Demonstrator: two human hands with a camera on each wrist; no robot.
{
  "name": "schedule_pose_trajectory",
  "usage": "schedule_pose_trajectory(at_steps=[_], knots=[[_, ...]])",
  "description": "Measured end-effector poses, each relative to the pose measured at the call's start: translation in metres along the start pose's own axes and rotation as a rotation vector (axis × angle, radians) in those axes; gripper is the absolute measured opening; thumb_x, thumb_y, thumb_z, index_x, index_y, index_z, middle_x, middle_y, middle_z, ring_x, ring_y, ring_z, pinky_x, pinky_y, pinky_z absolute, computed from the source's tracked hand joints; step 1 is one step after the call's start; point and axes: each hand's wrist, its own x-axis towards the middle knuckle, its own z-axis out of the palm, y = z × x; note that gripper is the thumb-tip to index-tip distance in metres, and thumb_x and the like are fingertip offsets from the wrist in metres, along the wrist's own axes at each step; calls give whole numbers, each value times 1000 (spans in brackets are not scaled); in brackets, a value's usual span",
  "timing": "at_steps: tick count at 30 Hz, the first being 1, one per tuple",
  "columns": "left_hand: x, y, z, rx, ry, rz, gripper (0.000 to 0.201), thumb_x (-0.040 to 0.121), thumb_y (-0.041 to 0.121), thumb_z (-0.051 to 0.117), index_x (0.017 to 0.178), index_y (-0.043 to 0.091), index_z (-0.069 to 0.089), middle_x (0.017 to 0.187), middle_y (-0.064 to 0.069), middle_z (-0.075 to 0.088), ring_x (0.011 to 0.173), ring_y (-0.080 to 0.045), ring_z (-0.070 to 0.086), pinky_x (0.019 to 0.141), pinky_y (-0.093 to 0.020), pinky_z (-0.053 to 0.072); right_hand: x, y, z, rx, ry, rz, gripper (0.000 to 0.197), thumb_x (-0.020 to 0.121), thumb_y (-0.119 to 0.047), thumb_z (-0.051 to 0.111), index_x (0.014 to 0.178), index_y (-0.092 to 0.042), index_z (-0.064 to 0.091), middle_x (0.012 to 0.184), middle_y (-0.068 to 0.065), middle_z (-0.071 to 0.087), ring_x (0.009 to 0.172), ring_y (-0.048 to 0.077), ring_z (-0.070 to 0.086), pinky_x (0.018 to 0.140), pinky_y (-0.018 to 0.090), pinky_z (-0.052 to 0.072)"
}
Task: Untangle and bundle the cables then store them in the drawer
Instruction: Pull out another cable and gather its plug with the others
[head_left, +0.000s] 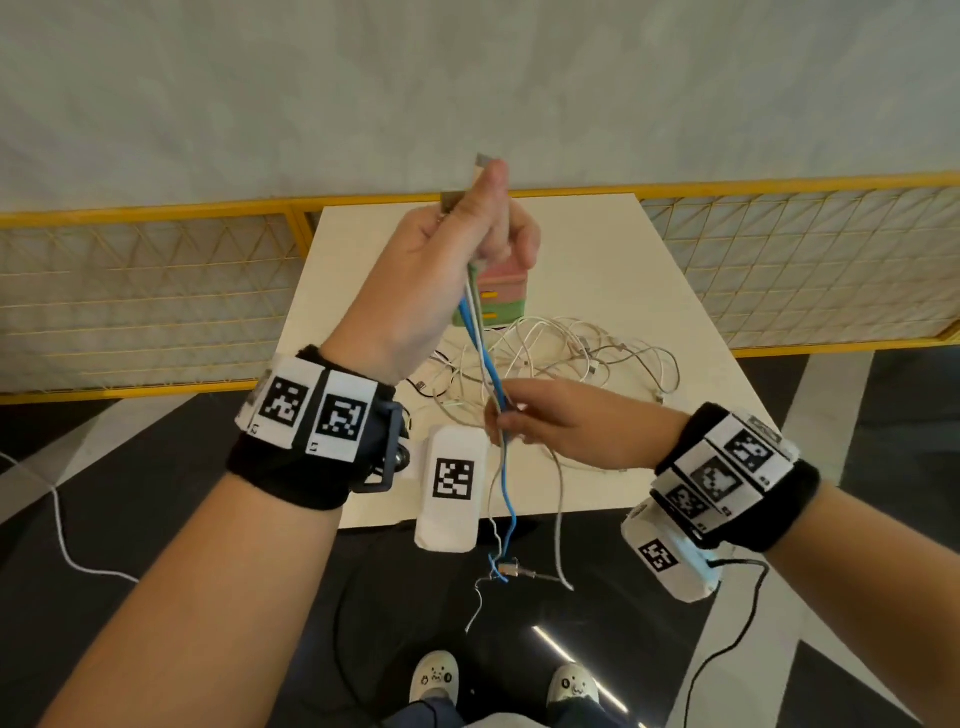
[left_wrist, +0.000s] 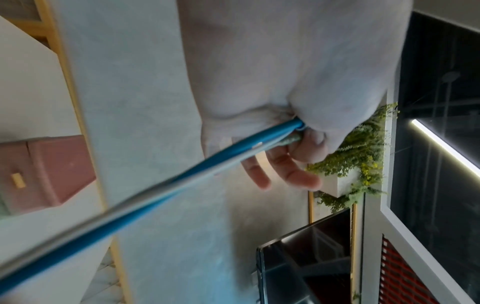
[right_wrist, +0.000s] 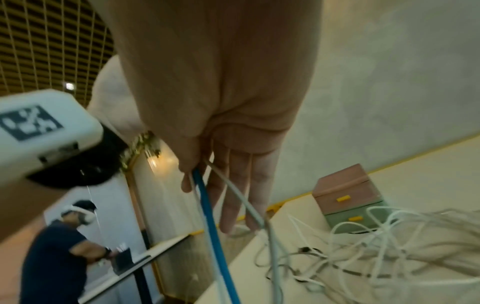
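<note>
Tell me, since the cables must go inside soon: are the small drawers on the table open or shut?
Shut: the pink drawer and green drawer fronts sit flush with the box.

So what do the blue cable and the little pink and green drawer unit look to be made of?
Blue cable: a smooth, slightly glossy jacket, probably rubbery plastic; it hangs and bends freely between the left hand and right hand. Drawer unit: matte, opaque pastel shells with small yellow pulls, most likely moulded plastic, though painted wood cannot be excluded.

No readable text — only coded square markers on wrist bands (head_left: 311, 415), no words or numbers
</note>
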Motion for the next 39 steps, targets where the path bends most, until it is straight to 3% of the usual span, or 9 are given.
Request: schedule_pose_trajectory(at_steps=[6, 11, 17, 20, 23, 25, 30, 33, 39], knots=[[-6, 14, -9, -80, 47, 13, 52, 102, 35, 30, 52, 25, 40, 67, 7, 59, 92, -18, 60, 100, -40, 44, -16, 32, 8, -143, -151, 178, 29, 93, -15, 55, 122, -19, 53, 117, -4, 60, 107, 7, 58, 98, 29, 47], [-13, 6, 7, 105, -42, -31, 50, 103, 36, 29, 58, 14, 33, 77, 4, 67, 89, -28, 58, 98, -39, 45, -11, -8, -5, 107, 124, -30, 43, 93, -31, 56, 130, -12, 48, 125, 0, 57, 116, 4, 55, 103, 18, 41], [-21, 0, 22, 259, -83, -104, 50, 106, 31, 31, 65, 3, 38, 82, -8, 61, 68, -12, 61, 54, -7, 44, 5, -41, -5, 446, 280, -161, 26, 97, -16, 34, 98, 5, 50, 77, 7, 53, 69, 15, 59, 76, 35, 56], [-21, -1, 18, 263, -51, -135, 46, 105, 30, 35, 67, 7, 42, 78, -6, 60, 67, -8, 57, 50, -6, 38, 9, -41, 4, 576, 288, -126, 25, 102, -14, 28, 82, -12, 42, 63, 5, 31, 49, 15, 31, 43, 33, 32], [-24, -2, 15, 180, -37, -127, 18, 101, 22, 51, 108, 7, 57, 89, -12, 63, 60, 0, 57, 53, -6, 41, 11, -38, 9, 625, 334, -136, 28, 103, -13, 26, 82, -17, 44, 61, 2, 30, 45, 4, 28, 39, 16, 24], [-26, -5, 13, 95, -14, -54, 44, 96, 13, 59, 135, 23, 41, 107, -21, 60, 68, -8, 64, 58, -9, 46, 10, -35, 11, 677, 326, -143, 32, 103, -12, 25, 83, -23, 47, 61, 1, 28, 44, 2, 27, 38, 15, 23], [-27, -8, 16, 79, -50, -81, 11, 104, 6, 37, 107, 1, 47, 82, -13, 53, 77, -11, 70, 50, -5, 42, 6, -32, 9, 738, 352, -158, 32, 104, -17, 23, 84, -14, 48, 58, 4, 33, 43, 20, 32, 44, 30, 29], [-28, -5, 18, 52, -58, -94, 24, 107, 12, 25, 102, 0, 45, 90, -13, 57, 62, 2, 66, 42, -9, 38, 6, -30, 8, 762, 367, -159, 30, 100, -22, 28, 86, -9, 51, 61, 7, 38, 49, 23, 45, 54, 28, 43], [-23, -10, 10, 94, -29, -142, 39, 108, 18, 27, 106, 2, 64, 97, -3, 74, 47, 0, 51, 42, -19, 33, 8, -30, 10, 762, 344, -163, 25, 99, -19, 30, 95, -5, 49, 63, 2, 39, 49, 18, 37, 52, 32, 31]])
